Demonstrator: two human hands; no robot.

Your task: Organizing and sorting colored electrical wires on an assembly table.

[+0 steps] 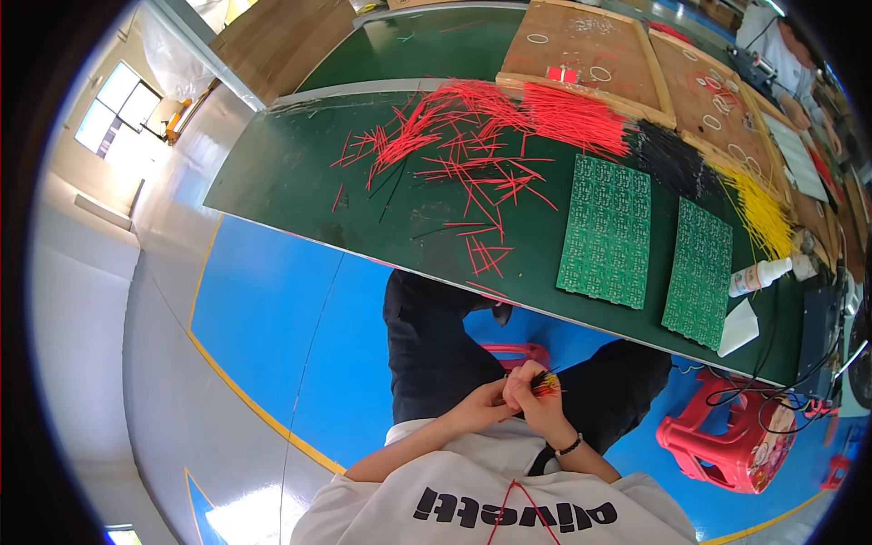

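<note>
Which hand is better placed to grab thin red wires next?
Likely the left hand: scattered red wires lie mostly leftward, and the right hand seems to hold the multicoloured wire bundle.

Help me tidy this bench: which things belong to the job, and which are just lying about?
Likely the job:
held wire bundle
red wires
black wires
yellow wires
perhaps green circuit boards

Seemingly lying about:
white bottle
white sheet

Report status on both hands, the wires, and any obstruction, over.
Right grip closed around wire bundle; black, yellow, red ends showing. Left grip touching right, its hold unclear. Green table beyond, nothing visibly blocking.
</note>
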